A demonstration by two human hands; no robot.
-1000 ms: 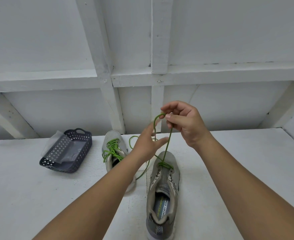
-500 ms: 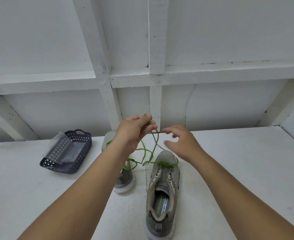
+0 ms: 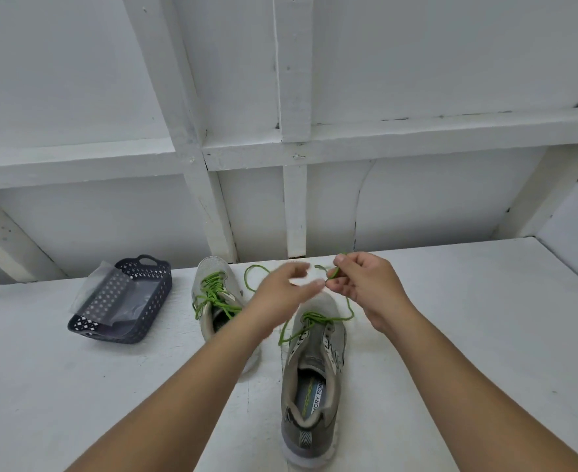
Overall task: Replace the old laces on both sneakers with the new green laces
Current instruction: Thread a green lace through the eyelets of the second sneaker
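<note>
Right grip (image 3: 366, 287) pinches green lace (image 3: 347, 306); left grip (image 3: 286, 289) open nearby.

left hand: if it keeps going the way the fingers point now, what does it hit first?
Likely the right hand, which pinches the green lace. The left hand, blurred, points right at it; a small gap remains, and depth is unclear.

Matt mesh-cloth sneakers (image 3: 315, 362), corded green laces (image 3: 212, 294), perforated plastic basket (image 3: 124, 294), painted matt white table (image 3: 485, 318).
</note>
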